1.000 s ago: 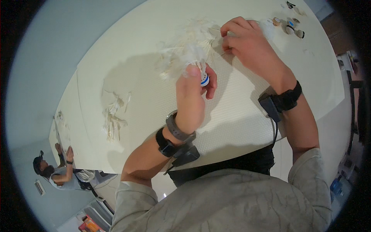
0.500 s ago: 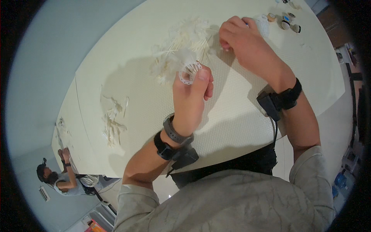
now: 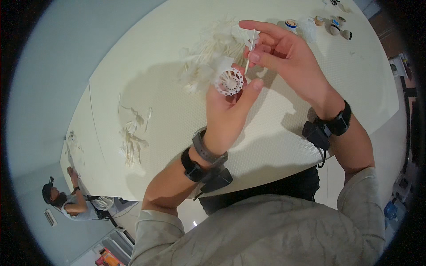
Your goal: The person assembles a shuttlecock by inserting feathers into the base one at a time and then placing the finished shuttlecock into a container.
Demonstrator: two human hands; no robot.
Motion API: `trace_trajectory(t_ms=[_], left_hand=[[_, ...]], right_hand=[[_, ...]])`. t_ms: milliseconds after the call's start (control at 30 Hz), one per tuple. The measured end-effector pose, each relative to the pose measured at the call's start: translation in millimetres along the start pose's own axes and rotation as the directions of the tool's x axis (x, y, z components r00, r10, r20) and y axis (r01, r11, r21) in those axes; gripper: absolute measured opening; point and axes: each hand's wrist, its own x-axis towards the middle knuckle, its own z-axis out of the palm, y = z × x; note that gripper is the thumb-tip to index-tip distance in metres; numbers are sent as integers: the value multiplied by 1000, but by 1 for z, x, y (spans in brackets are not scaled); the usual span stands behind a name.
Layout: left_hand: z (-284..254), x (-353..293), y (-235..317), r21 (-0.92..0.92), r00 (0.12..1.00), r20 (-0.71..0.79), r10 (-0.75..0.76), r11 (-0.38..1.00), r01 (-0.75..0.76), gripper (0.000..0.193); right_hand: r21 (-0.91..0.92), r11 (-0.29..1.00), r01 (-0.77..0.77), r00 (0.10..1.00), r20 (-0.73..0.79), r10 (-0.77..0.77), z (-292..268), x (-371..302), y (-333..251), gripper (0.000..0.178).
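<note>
My left hand (image 3: 224, 113) is closed around a white plastic ring piece (image 3: 230, 82) with small holes round its rim. Slim white sticks show inside it, and translucent white material spreads out behind. Just to the right, my right hand (image 3: 293, 55) pinches a thin white stick (image 3: 252, 41) between thumb and fingers, with the index finger stretched out. The stick stands nearly upright beside the ring, apart from it. Beyond both hands lies a loose heap of white sticks with filmy white ends (image 3: 206, 51).
A smaller bunch of white sticks (image 3: 132, 137) lies on the table at left. At the far right are a round blue-and-white item (image 3: 290, 24), a clear plastic bag (image 3: 307, 27) and several small round objects (image 3: 335, 29). Another person (image 3: 73, 206) is at the table's far left.
My right hand has come back from the heap toward the ring, and a white stick now shows in it. My left hand has turned so that the ring's open face shows.
</note>
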Motion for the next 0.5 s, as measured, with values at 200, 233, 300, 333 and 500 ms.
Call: trace_trajectory(t_ms=[200, 233, 300, 333, 500], left_hand=[[4, -1, 10, 11, 988, -85, -129, 991, 130, 20], [5, -1, 11, -2, 985, -109, -131, 991, 132, 21], [4, -2, 10, -33, 982, -125, -144, 989, 141, 22], [3, -2, 10, -64, 977, -143, -157, 987, 149, 22], [2, -3, 5, -122, 981, -165, -104, 989, 84, 19]], right_hand=[[66, 998, 6, 999, -39, -4, 1, -3, 7, 46], [66, 998, 6, 999, -41, -3, 2, -3, 7, 46], [53, 999, 12, 1000, -25, -10, 2, -4, 6, 47], [53, 999, 11, 1000, -28, -9, 2, -3, 5, 47], [-85, 996, -5, 1000, 24, 7, 4, -4, -1, 43]])
